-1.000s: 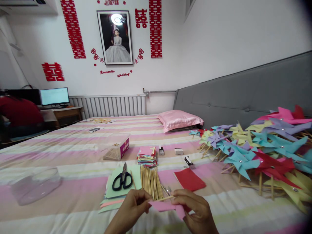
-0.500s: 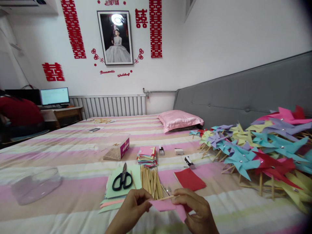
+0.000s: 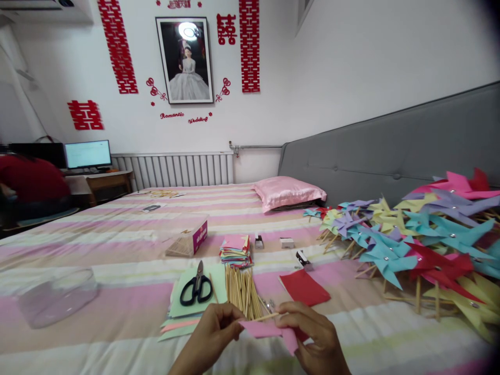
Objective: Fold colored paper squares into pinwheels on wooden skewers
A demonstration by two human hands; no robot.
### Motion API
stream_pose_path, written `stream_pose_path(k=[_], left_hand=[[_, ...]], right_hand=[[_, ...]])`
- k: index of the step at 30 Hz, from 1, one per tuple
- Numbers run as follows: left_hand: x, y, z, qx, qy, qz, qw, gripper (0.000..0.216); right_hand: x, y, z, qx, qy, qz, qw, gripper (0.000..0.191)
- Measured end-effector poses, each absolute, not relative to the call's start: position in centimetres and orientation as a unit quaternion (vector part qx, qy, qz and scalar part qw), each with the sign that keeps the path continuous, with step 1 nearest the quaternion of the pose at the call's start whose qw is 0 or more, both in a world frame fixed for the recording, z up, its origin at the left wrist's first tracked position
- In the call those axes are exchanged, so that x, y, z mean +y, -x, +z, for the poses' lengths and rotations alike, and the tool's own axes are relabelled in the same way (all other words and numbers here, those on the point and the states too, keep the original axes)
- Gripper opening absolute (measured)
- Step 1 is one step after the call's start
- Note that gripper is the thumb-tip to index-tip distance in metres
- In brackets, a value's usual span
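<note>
Between my hands is a folded piece of pink paper point(image 3: 261, 329) with a thin wooden stick point(image 3: 267, 316) along its upper edge. My left hand point(image 3: 219, 330) pinches the paper's left end between thumb and fingers. At the other end, my right hand point(image 3: 312, 333) grips the paper, its fingertips on the stick's end; a pink flap hangs below. Just beyond lies a bundle of wooden sticks point(image 3: 242, 291). Left of it, black-handled scissors point(image 3: 197, 291) rest on pale green paper sheets point(image 3: 183, 308). To the right is red paper point(image 3: 304, 287).
Several finished paper pinwheels point(image 3: 433, 239) are heaped at the right. Further out are a stack of coloured paper squares point(image 3: 235, 250), small boxes point(image 3: 287, 242), a cardboard box point(image 3: 189, 240) and a pink pillow point(image 3: 289, 192). A clear plastic container point(image 3: 58, 299) sits left. A person in red point(image 3: 33, 179) sits by monitors.
Almost nothing differs. The pink flap by my right hand has shifted very slightly; both hands keep their hold in the same place.
</note>
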State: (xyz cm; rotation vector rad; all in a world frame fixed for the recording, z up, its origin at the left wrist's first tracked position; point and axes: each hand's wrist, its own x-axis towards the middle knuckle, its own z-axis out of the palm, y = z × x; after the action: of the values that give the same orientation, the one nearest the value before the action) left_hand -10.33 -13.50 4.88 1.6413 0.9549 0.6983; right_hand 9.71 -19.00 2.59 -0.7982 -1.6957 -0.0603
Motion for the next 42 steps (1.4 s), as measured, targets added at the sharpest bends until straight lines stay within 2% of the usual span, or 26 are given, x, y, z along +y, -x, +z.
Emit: stream_pose_path(k=[7, 20, 42], left_hand=[[-13.49, 10.35, 4.8, 0.39, -0.706, 0.283, 0.519, 0.025], [-13.62, 10.38, 4.73, 0.39, -0.687, 0.3, 0.534, 0.01], [-13.62, 10.3, 4.78, 0.393, -0.697, 0.292, 0.523, 0.014]], right_hand=[[-18.93, -9.64, 2.8, -0.726, 0.342, -0.015, 0.597, 0.022], [-19.02, -9.75, 2.95, -0.725, 0.342, -0.022, 0.597, 0.024], [-19.03, -9.64, 2.71, -0.726, 0.348, -0.005, 0.593, 0.02]])
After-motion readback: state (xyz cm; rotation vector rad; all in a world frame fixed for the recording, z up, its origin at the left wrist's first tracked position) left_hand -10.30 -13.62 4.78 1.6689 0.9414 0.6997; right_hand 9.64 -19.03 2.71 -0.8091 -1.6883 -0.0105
